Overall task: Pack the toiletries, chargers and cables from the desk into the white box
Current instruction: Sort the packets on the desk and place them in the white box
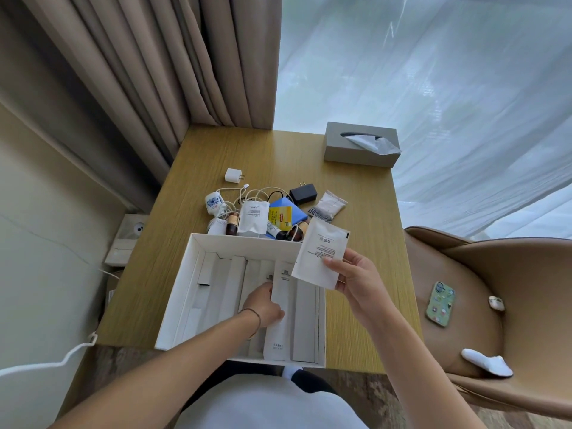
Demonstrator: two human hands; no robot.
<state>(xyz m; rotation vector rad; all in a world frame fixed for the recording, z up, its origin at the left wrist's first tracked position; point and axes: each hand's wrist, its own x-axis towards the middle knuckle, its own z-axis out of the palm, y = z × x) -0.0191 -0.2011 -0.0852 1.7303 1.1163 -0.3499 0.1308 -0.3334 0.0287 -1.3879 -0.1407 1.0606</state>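
The white box (181, 292) sits open on the near edge of the bench (365, 243), with long white packets lying side by side inside it. The left hand (263, 305) reaches into the box, fingers curled on one long packet (280, 317). The right hand (353, 280) is raised over the box's right side and pinches a flat white sachet (320, 252) by its lower edge. Behind the box lie a white charger (232, 175), a black charger (302, 194), tangled cables (247, 196) and small bottles (231, 223)
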